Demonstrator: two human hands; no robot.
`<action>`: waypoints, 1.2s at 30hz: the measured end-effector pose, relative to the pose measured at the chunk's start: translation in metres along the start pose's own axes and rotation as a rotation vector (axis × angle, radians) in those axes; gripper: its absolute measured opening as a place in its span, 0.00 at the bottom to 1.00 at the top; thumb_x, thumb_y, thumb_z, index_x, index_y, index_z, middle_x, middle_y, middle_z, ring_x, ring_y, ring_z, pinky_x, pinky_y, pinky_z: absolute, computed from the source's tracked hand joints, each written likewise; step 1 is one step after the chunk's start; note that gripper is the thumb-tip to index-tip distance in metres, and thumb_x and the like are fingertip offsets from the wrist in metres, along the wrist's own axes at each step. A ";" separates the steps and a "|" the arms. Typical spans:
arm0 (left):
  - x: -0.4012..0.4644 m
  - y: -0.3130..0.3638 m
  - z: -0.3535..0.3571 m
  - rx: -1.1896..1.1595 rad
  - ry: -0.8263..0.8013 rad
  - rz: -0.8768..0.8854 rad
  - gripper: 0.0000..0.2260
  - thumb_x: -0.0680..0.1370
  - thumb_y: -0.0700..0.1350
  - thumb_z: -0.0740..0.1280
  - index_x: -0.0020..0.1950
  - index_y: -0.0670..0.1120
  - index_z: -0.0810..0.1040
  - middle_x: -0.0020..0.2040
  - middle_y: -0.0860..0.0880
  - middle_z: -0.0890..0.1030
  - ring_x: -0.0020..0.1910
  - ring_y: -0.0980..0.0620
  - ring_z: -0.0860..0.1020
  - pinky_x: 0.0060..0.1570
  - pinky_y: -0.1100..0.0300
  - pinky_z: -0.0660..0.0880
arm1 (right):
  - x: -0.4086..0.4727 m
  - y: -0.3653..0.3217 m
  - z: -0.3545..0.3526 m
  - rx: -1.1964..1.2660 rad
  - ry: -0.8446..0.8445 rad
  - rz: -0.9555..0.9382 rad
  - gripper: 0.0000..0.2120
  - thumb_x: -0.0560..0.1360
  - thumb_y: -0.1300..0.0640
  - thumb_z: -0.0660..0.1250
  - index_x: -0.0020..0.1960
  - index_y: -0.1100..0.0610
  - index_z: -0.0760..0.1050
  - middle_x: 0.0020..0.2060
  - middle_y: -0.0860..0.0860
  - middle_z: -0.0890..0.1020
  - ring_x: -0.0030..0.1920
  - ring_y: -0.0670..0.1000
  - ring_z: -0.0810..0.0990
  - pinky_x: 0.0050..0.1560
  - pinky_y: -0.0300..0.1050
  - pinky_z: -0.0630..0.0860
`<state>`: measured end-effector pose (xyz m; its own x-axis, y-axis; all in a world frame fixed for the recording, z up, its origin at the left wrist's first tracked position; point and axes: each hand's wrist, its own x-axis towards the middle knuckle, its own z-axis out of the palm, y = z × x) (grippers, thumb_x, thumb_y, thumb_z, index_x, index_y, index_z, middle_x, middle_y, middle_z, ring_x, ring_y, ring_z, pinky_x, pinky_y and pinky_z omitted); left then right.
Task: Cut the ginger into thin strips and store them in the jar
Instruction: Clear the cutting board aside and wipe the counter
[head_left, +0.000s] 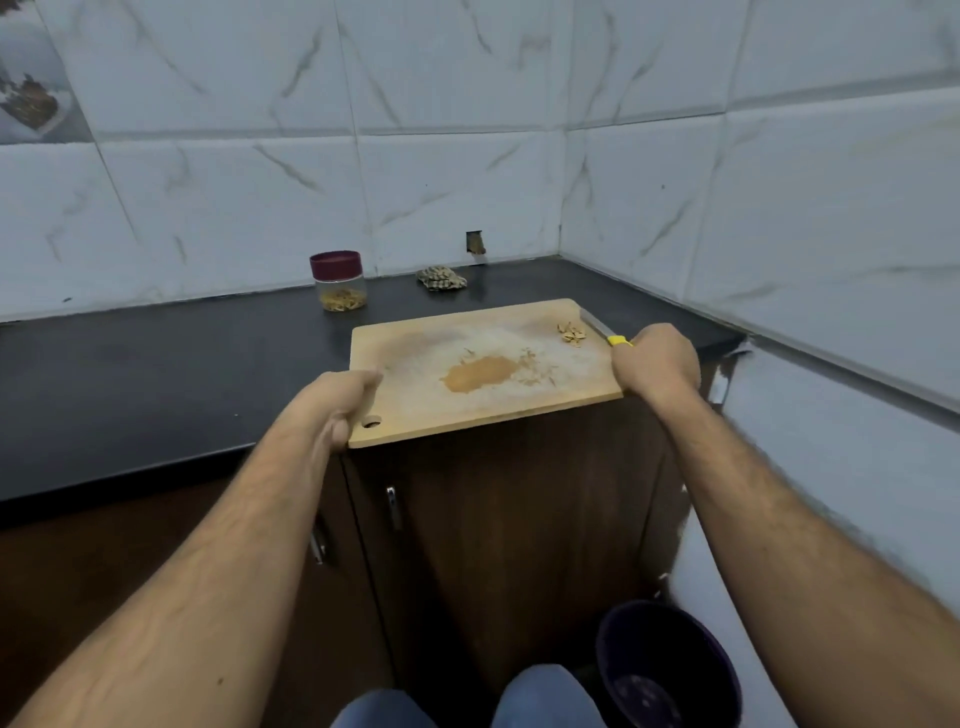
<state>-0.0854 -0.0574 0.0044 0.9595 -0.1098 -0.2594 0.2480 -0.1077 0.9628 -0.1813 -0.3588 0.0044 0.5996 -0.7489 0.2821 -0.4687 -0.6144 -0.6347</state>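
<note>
We judge the cutting and storing to be done and the clearing-up in hand: we hold the pale rectangular wooden cutting board (483, 364) out past the front edge of the black stone countertop (156, 364), so that its near half overhangs the brown cabinet doors below. Our left hand (340, 400) grips the board's near-left corner, fingers curled under beside the hanging hole; our right hand (657, 364) wraps the board's right edge and seems to pinch the yellow-handled knife (605, 332) against it, its blade lying along that edge. Behind the board and a little to its left, well apart from it, stands the small clear plastic jar (340, 283) with its maroon lid on, and the thin yellowish ginger strips (340, 300) lie in a low heap at its bottom. On the board only scraps remain: a small pile of pale ginger peelings (571, 332) at the far-right corner, a few stray slivers, and a damp orange-brown stain in the middle. Below the board to the right, on the floor, sits a dark round bin (665, 670). The next move likely calls for tilting the board over that bin while keeping the knife pinned. A crumpled patterned cloth (441, 278) lies behind the board.
</note>
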 end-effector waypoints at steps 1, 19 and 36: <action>-0.007 -0.004 0.006 -0.016 -0.004 0.010 0.08 0.83 0.41 0.63 0.60 0.40 0.74 0.42 0.46 0.77 0.37 0.50 0.76 0.19 0.64 0.73 | -0.005 0.011 -0.009 -0.002 0.010 0.002 0.07 0.75 0.58 0.65 0.46 0.61 0.79 0.34 0.53 0.76 0.35 0.54 0.73 0.31 0.42 0.66; -0.110 -0.109 0.120 -0.061 -0.016 -0.020 0.11 0.82 0.44 0.63 0.60 0.39 0.74 0.50 0.43 0.80 0.44 0.45 0.81 0.29 0.57 0.76 | -0.077 0.168 -0.091 -0.003 0.114 0.142 0.10 0.75 0.56 0.65 0.45 0.62 0.80 0.39 0.56 0.81 0.41 0.58 0.76 0.37 0.45 0.72; -0.075 -0.259 0.157 0.101 0.030 -0.307 0.15 0.82 0.47 0.64 0.61 0.36 0.77 0.48 0.43 0.79 0.36 0.48 0.77 0.19 0.63 0.71 | -0.111 0.296 0.028 -0.117 -0.223 0.340 0.08 0.76 0.56 0.64 0.44 0.60 0.77 0.46 0.58 0.83 0.46 0.61 0.78 0.42 0.46 0.73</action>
<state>-0.2424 -0.1765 -0.2377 0.8460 -0.0280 -0.5325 0.5131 -0.2288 0.8272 -0.3683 -0.4503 -0.2353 0.5177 -0.8496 -0.1006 -0.7269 -0.3748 -0.5755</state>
